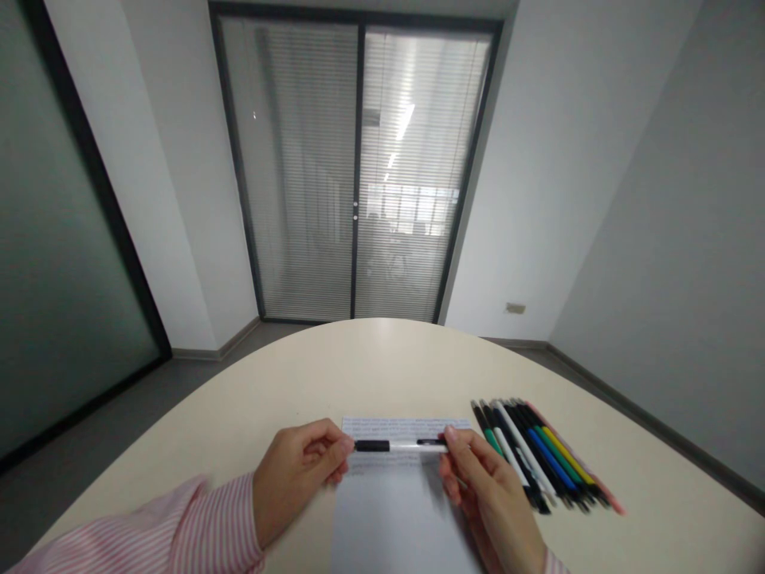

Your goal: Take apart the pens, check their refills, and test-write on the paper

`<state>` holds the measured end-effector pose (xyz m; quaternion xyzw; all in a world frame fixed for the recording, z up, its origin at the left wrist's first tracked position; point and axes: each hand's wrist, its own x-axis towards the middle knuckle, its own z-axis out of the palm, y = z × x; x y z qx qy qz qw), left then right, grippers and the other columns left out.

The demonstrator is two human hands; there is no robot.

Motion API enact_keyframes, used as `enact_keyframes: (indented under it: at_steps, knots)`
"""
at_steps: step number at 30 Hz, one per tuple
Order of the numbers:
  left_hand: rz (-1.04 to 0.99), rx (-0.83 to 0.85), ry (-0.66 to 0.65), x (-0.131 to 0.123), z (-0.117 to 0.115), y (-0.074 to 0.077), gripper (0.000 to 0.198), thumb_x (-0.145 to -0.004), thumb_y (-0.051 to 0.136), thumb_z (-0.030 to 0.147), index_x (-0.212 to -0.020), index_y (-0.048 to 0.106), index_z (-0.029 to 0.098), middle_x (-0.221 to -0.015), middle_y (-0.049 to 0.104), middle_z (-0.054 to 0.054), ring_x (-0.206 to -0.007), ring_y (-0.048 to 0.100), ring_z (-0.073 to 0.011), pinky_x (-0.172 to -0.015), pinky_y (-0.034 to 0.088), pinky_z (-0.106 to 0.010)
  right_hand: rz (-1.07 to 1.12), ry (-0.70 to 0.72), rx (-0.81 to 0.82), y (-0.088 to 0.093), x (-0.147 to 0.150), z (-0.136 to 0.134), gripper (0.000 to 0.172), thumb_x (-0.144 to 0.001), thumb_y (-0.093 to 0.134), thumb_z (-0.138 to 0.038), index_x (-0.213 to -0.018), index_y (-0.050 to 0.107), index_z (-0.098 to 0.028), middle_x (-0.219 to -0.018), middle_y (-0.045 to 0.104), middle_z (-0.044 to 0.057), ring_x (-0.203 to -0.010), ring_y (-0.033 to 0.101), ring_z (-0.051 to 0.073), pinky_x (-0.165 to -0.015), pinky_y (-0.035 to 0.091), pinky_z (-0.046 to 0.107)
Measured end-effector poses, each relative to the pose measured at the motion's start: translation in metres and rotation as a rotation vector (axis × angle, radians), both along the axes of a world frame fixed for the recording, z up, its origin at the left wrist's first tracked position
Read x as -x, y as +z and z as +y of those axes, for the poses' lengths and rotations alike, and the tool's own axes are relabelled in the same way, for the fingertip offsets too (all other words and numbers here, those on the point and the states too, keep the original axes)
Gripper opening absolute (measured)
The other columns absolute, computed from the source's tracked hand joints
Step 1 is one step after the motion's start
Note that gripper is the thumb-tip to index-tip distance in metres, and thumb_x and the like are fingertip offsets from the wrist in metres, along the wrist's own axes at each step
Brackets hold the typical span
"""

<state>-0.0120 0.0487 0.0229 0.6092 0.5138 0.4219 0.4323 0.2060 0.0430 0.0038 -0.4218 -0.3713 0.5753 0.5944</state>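
Note:
A pen (403, 446) with a white barrel, a black grip and a black clip lies level between my hands. The thumb and fingers of my left hand (304, 470) pinch its black-grip end, hiding the tip. At the clip end, my right hand (487, 486) closes its thumb and fingers on the pen. Below the pen is a white sheet of paper (394, 518) with lines of small writing across its top part. My right hand covers part of the sheet's right edge.
Just right of my right hand, several pens (538, 454) in black, white, green, blue, yellow and pink lie side by side, slanted. Everything rests on a round cream table (370, 367). Beyond its far edge stand glass panels with blinds (352, 175) between pale walls.

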Motion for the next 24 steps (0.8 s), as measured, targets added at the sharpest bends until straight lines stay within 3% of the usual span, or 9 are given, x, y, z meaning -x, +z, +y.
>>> enact_keyframes:
  at_steps: [8,13,18,24]
  knots:
    - [0.037,-0.020,-0.010,0.0042,0.0054,-0.0084,0.034,-0.076,0.055,0.044,-0.061,0.063,0.014,-0.050,0.061,-0.001,-0.047,0.056,-0.0129,-0.049,0.046,-0.023,-0.081,0.010,-0.069,-0.0074,-0.0040,0.0028,0.032,-0.071,0.077,-0.043,-0.090,0.068,-0.019,-0.061,0.061,-0.003,-0.055,0.049,0.010,-0.053,0.036,0.021]
    - [0.002,-0.083,0.003,0.0059,0.0070,-0.0099,0.027,-0.068,0.067,0.033,-0.087,0.069,0.013,-0.075,0.071,-0.005,-0.070,0.066,-0.0176,-0.067,0.053,-0.025,-0.077,-0.035,-0.036,-0.0090,-0.0053,0.0058,0.041,-0.064,0.080,-0.046,-0.088,0.069,-0.015,-0.060,0.064,-0.001,-0.053,0.050,0.010,-0.052,0.038,0.022]
    - [0.000,-0.131,-0.010,0.0076,0.0035,-0.0097,0.017,-0.069,0.068,0.026,-0.081,0.070,0.014,-0.082,0.075,-0.007,-0.077,0.070,-0.0200,-0.073,0.055,-0.026,-0.061,-0.045,0.008,-0.0035,-0.0035,0.0033,0.046,-0.060,0.082,-0.048,-0.087,0.068,-0.013,-0.060,0.065,-0.001,-0.054,0.050,0.010,-0.052,0.039,0.021]
    - [0.038,-0.090,0.018,0.0084,0.0027,-0.0067,0.019,-0.071,0.067,0.030,-0.081,0.071,0.014,-0.077,0.076,-0.007,-0.072,0.070,-0.0201,-0.068,0.055,-0.026,-0.128,-0.031,-0.031,-0.0030,-0.0026,0.0011,0.046,-0.064,0.078,-0.052,-0.084,0.066,-0.013,-0.058,0.064,-0.001,-0.052,0.050,0.010,-0.050,0.038,0.023]
